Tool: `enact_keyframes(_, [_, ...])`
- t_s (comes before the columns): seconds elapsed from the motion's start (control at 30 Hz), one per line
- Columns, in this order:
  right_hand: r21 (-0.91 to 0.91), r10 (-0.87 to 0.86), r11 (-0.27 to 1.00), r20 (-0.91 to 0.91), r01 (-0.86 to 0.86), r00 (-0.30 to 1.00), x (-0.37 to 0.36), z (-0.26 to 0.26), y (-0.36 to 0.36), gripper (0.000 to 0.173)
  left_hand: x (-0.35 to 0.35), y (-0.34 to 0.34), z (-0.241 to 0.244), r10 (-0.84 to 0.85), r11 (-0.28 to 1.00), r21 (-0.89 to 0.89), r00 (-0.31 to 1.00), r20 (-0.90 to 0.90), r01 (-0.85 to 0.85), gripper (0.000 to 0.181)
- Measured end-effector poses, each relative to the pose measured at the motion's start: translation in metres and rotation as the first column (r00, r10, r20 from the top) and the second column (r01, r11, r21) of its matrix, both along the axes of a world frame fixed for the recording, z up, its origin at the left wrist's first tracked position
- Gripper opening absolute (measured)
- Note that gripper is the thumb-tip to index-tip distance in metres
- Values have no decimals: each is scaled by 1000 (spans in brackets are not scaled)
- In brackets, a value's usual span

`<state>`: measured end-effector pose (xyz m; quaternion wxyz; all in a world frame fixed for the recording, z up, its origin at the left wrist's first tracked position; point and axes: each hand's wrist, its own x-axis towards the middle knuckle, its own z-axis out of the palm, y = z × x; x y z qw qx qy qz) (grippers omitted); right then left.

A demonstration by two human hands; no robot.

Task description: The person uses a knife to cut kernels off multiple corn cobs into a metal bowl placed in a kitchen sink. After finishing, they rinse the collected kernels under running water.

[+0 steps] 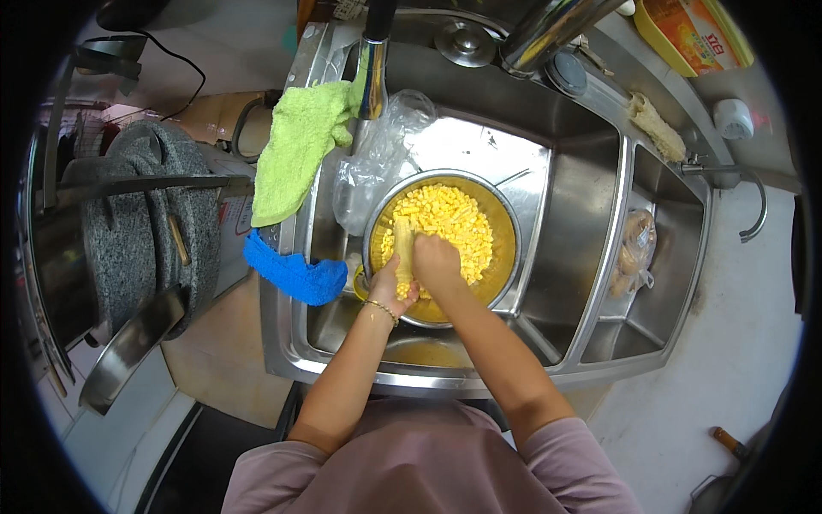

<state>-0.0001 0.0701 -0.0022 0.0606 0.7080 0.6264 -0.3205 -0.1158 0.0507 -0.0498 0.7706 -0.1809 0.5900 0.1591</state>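
Note:
My left hand grips a mostly stripped corn cob, which stands tilted over a steel bowl. Some yellow kernels still cling to the cob's lower end. Curled like a fist, my right hand presses against the cob's right side; its fingertips are hidden. Loose corn kernels cover the bottom of the bowl. The bowl sits in the large basin of a stainless steel sink.
Clear plastic bags lie left of the bowl. A green cloth and a blue cloth hang over the sink's left edge, near a faucet. The smaller basin holds a bag of brownish food. Grey speckled pans stand at left.

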Motion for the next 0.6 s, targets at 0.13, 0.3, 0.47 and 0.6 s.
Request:
enact_keyframes(0.13, [-74, -101, 992, 17, 102, 995, 4, -11, 7, 14, -2, -3, -6, 6, 1000, -8, 999, 40, -6, 31])
enact_keyframes(0.3, [-123, -177, 978, -41, 171, 983, 10, -7, -3, 18, -3, 2, -1, 30, 999, -36, 996, 88, -27, 30])
enact_keyframes(0.47, [-99, -198, 977, -115, 187, 973, 18, 22, -18, 15, 0, -3, 14, -190, 961, 177, 972, -136, 212, 29])
enact_keyframes(0.6, [33, 2, 999, -12, -1, 1000, 8, 36, -25, 12, 10, -5, 17, -321, 888, 239, 902, -289, 392, 44])
